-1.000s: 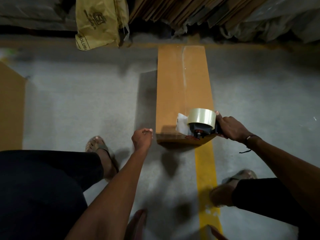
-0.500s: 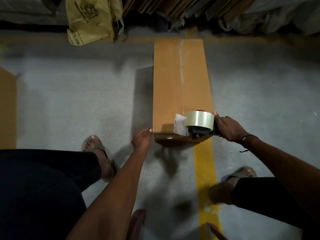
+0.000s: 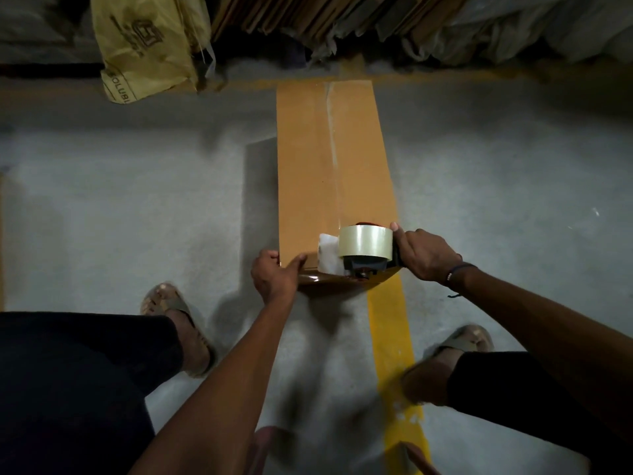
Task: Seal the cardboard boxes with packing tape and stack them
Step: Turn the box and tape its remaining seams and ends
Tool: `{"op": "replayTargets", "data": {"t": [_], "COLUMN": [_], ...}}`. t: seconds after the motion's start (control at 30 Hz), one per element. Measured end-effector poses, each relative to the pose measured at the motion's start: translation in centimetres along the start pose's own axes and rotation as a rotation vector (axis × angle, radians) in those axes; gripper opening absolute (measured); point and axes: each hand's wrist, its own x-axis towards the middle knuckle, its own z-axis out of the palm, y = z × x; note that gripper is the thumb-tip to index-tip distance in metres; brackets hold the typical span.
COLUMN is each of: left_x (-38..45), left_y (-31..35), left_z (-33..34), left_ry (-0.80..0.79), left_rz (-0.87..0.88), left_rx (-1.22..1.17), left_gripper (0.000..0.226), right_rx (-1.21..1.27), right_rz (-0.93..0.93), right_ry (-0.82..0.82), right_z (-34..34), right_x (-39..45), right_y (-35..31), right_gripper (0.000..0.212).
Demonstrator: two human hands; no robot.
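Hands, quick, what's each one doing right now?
Left hand: grips the cardboard box at its near corner.
Right hand: grips the tape dispenser.

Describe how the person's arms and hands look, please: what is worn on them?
Both forearms are bare, with no sleeves and no gloves. The right hand has a thin dark cord bracelet at the wrist, with a loose end hanging. The left hand and its wrist wear nothing visible.
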Motion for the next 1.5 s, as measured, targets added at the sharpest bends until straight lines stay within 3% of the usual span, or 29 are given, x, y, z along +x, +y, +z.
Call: {"op": "replayTargets", "data": {"t": [0.13,0.27,0.43,0.6,0.7,0.8,0.87,0.97,1.17,1.33,1.43,1.5], "left_x": [0.2,0.3,0.0,-1.1,-3.0,-5.2,-6.3,-7.3,-6.8,-7.1,-7.1,-7.4], "left_y": [-0.1,-0.3,-0.4,0.8,2.6,5.0,6.4,7.1,6.8,7.2,7.8,9.2], "left_z": [0.0,0.2,0.0,-0.2,0.6,3.6,5.9,8.3,8.7,9.0,9.5,9.7], "left_ry": [0.040,0.043,0.038,0.037,0.084,-0.204,-0.441,-0.589,-0.580,-0.578,-0.599,-0.630], "left_rz": [-0.002,0.011,0.041,0.052,0.304,0.599,0.661,0.581,0.499,0.440,0.283,0.072], "left_rx": [0.006,-0.006,-0.006,0.096,0.211,0.141,0.176,0.172,0.146,0.103,0.060,-0.057], "left_gripper": [0.055,0.057,0.060,0.058,0.041,0.029,0.032,0.034,0.031,0.028,0.017,0.036], "right_rx": [0.020,-0.035,0.039,0.014,0.030,0.051,0.044,0.045,0.084,0.041,0.071,0.091], "right_rz": [0.030,-0.082,0.070,0.084,0.046,0.026,0.010,0.001,-0.025,0.016,0.071,0.070], "right_ry": [-0.003,0.020,0.056,0.057,0.076,0.061,0.047,0.054,0.029,0.024,0.015,-0.003], "right_z": [0.0,0.0,-2.5,-2.7,-2.2,-2.0,-2.0,-1.9,-1.4,-2.2,-1.8,-1.2], "right_x": [0.2,0.0,-1.2,-1.8,-1.4,-0.9,-0.7,-0.5,0.2,-0.1,-0.3,0.0], "right_y": [0.2,2.5,7.8,10.5,11.0,11.7,11.8,12.2,13.3,14.9,15.7,15.4], "right_gripper": [0.053,0.104,0.066,0.064,0.077,0.087,0.082,0.074,0.081,0.068,0.073,0.073]}}
